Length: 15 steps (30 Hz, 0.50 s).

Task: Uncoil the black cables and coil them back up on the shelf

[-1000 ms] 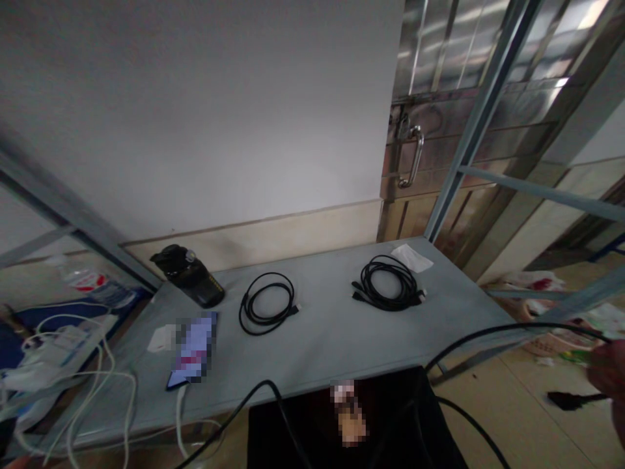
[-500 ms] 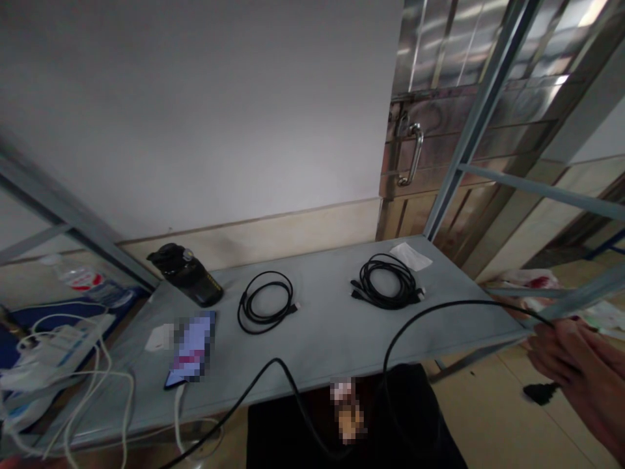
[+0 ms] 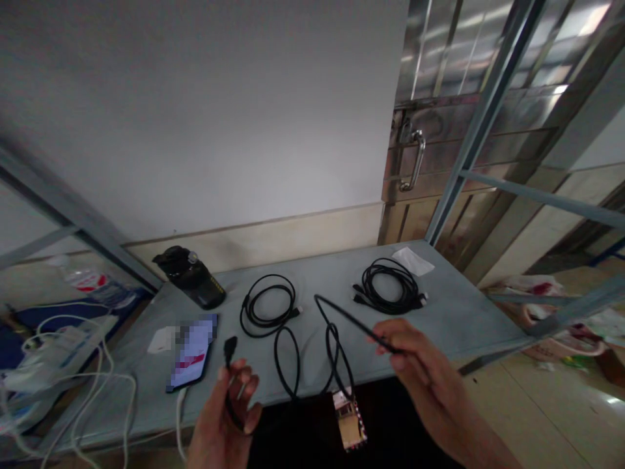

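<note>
A black cable (image 3: pixel 351 318) hangs in loose loops between my two hands over the table's front edge. My left hand (image 3: pixel 227 404) is closed round one end, with the black plug (image 3: pixel 230 345) pointing up above the fingers. My right hand (image 3: pixel 415 355) pinches the cable near its other side; the tip there is hidden by the fingers. One coiled black cable (image 3: pixel 268 306) lies just beyond the loops. A thicker coiled black cable (image 3: pixel 388 290) rests beyond my right hand.
On the grey table (image 3: pixel 322 267) are a black bottle (image 3: pixel 193 277), a phone (image 3: pixel 193 355) with a white cable, and a white paper (image 3: pixel 414 260). A white power strip (image 3: pixel 78 352) with white cords is at left. Metal posts (image 3: pixel 481 130) flank the table.
Both hands have come inward over the front of the table. My left hand has come into view with the plug end. The stretched cable has gone slack and fallen into loops.
</note>
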{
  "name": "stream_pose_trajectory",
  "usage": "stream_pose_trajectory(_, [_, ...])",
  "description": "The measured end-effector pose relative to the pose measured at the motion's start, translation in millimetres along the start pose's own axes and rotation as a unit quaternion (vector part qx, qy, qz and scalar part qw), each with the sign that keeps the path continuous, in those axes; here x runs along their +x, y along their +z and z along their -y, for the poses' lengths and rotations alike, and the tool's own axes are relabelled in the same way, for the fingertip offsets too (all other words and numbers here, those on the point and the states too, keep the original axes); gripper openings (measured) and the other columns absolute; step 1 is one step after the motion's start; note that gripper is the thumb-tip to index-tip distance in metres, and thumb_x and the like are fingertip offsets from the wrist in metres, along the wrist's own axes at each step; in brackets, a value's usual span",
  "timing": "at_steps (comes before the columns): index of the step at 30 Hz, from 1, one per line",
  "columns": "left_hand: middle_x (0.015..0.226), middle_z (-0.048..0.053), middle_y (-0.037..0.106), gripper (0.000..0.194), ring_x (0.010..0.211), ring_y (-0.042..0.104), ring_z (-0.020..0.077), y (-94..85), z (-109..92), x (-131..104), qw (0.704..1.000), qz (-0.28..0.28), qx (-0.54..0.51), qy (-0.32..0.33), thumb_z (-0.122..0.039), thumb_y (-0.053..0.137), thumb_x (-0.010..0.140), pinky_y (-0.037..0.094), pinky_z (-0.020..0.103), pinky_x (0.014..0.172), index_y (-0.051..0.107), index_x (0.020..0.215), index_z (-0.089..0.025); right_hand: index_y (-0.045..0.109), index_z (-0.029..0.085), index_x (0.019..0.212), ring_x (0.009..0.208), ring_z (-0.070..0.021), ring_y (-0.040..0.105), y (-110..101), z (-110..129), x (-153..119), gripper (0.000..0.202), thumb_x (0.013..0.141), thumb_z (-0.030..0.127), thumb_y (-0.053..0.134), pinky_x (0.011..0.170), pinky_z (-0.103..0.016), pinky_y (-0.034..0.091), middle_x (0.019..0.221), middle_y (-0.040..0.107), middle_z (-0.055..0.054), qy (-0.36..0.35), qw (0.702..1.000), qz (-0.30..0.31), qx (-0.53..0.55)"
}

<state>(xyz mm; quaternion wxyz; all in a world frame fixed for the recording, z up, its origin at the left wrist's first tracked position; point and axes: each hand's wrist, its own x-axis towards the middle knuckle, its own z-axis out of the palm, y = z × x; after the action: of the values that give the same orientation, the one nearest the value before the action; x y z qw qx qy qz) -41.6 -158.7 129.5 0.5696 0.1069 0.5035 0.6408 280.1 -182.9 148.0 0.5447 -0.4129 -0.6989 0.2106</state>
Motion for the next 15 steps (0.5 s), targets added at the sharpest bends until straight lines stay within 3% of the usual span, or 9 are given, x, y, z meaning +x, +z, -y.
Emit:
stream_pose_trajectory(2, [0.112,0.006,0.083,0.041,0.095,0.081,0.0228,-0.9,25,0,0.999,-0.007,0.028,-0.034,-0.039,0.095,0.081,0.060,0.021,0.054,0.080,0.114,-0.022,0.061,0.033,0.136,0.131,-0.0153,0.071,27,-6,-13,0.028,0.116,0.015,0.052,0.114,-0.025,0.057,0.139,0.071,-0.006,0.005,0.997,0.076,-0.014])
stream_pose_trajectory(4, [0.131,0.013,0.084,0.036,0.123,0.080,0.0308,-7.6,42,1,0.997,-0.012,0.041,-0.063,-0.039,0.088,0.088,0.069,0.030,0.075,0.083,0.119,-0.020,0.061,0.032,0.135,0.132,-0.0154,0.071,48,-14,-27,0.031,0.114,0.010,0.052,0.115,-0.025,0.057,0.144,0.069,-0.006,0.006,0.991,0.133,-0.029])
stream_pose_trajectory(6, [0.138,0.017,0.083,0.036,0.139,0.073,0.0349,-17.2,53,3,0.996,-0.009,0.035,-0.082,-0.040,0.082,0.093,0.070,0.036,0.094,0.084,0.121,-0.018,0.063,0.029,0.132,0.132,-0.0173,0.072,63,-22,-40,0.032,0.111,0.008,0.053,0.113,-0.026,0.059,0.148,0.068,-0.008,-0.001,0.984,0.172,-0.049])
stream_pose_trajectory(11, [0.147,0.016,0.079,0.044,0.152,0.064,0.0377,-37.9,59,6,0.989,0.064,-0.006,-0.132,-0.043,0.079,0.097,0.053,0.050,0.127,0.083,0.135,-0.022,0.064,0.024,0.138,0.146,-0.0225,0.065,86,-36,-55,0.037,0.108,0.004,0.054,0.115,-0.028,0.059,0.164,0.061,-0.011,-0.061,0.965,0.235,-0.095])
stream_pose_trajectory(13, [0.147,0.015,0.079,0.045,0.153,0.063,0.0378,-40.2,60,4,0.984,0.108,-0.004,-0.144,-0.043,0.077,0.098,0.050,0.051,0.130,0.081,0.140,-0.026,0.062,0.023,0.145,0.148,-0.0214,0.063,96,-38,-54,0.035,0.113,0.011,0.058,0.123,-0.030,0.054,0.166,0.060,-0.009,-0.093,0.955,0.260,-0.111])
stream_pose_trajectory(15, [0.146,0.014,0.080,0.043,0.151,0.065,0.0381,-38.5,62,0,0.978,0.138,0.011,-0.154,-0.052,0.074,0.100,0.055,0.050,0.125,0.083,0.136,-0.029,0.064,0.023,0.144,0.144,-0.0198,0.065,110,-38,-52,0.028,0.116,0.023,0.063,0.127,-0.030,0.050,0.160,0.066,-0.007,-0.139,0.939,0.289,-0.121])
